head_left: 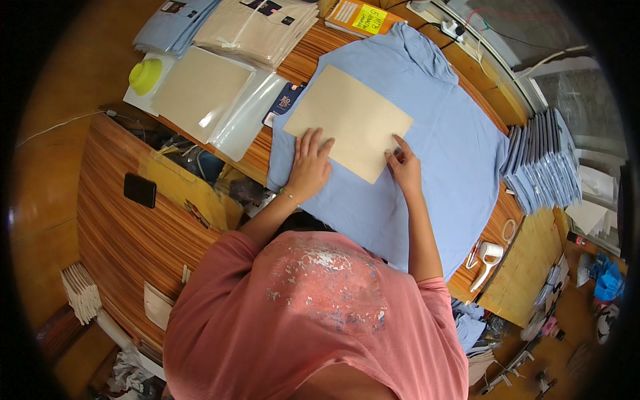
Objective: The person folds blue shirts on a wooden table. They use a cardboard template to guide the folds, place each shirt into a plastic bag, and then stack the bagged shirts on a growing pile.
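A beige cardboard sheet [351, 123] lies at a slant on a light blue garment [453, 160] spread over the table. My left hand [309, 163] rests flat at the sheet's lower left edge, its fingertips on the board and its palm over the cloth. At the right edge, my right hand [405, 165] holds the sheet between thumb and forefinger; the other fingers are curled and partly hidden. Left of the garment lies a dark blue tag [284, 103], close to the board's left corner.
Clear plastic sleeves [248, 113] and another beige board [200, 93] lie to the left. Behind stand folded beige garments [257, 30] and blue ones [175, 27]. Packed blue garments [541, 163] stand at right, near a white handheld tool [488, 261]. A phone [140, 191] lies on the left table.
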`<state>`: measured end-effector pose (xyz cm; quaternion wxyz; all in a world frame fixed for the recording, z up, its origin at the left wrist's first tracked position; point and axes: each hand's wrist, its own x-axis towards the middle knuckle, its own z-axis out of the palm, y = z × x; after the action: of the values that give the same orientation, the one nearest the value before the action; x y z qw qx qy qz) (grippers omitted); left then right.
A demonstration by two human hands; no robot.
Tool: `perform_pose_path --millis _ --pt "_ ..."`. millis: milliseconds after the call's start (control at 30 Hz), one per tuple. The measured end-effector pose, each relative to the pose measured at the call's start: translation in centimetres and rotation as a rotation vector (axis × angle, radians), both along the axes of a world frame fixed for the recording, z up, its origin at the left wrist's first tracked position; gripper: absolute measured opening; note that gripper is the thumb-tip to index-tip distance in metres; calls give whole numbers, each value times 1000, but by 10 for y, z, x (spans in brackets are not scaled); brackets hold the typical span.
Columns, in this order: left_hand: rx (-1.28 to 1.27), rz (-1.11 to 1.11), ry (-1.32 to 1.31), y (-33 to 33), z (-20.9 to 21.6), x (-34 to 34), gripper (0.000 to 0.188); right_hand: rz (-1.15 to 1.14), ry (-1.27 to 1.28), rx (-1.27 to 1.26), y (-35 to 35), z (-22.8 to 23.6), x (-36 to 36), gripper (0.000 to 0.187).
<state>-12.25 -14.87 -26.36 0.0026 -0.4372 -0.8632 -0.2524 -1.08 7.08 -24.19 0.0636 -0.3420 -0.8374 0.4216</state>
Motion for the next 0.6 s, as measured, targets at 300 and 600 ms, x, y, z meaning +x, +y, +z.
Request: perform_pose_path --millis 300,600 --pt "-386 -509 -1204 -93 -20 55 23 260 -757 -712 -25 42 238 33" --pt "475 187 -1996 -106 -243 123 44 -1113 657 -1041 -50 -34 430 64"
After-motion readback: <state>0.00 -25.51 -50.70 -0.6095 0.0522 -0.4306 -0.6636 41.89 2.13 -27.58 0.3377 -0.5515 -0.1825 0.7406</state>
